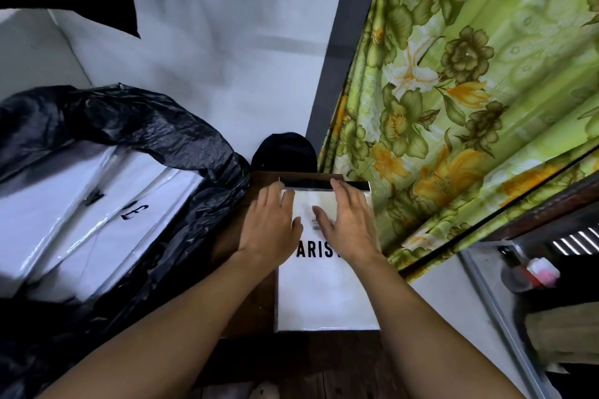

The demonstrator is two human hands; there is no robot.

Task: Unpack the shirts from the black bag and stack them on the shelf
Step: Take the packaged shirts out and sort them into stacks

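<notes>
**Both hands flat on a wrapped shirt on the shelf**

Two bare forearms reach forward from the bottom edge. Between them a packaged white shirt [327, 298] lies flat on a dark brown wooden shelf [264, 314], its near edge towards the person. Black letters run across its front, partly covered by the wrists.

The left hand [270, 230] rests palm down on the far left part of the package. Its fingers [275, 196] are straight and close together, with their tips at the far edge. The right hand [348, 227] lies palm down just beside it on the far right part. Its fingers [340, 194] are straight and slightly spread, and the thumb points inward. Neither hand curls round anything. A black strip [324, 185] runs along the package's far edge at the fingertips.

To the left, the black bag [181, 146] lies open and crumpled, touching the shelf's side. More packaged shirts [97, 214] in glossy plastic lie stacked inside it, one bearing black letters. To the right hangs a green floral curtain [453, 107], with a grey metal frame [499, 311] below it.

Just beyond the shirt sits a dark rounded object [285, 152]; what it is cannot be told. Behind everything stands a white wall [227, 58].
</notes>
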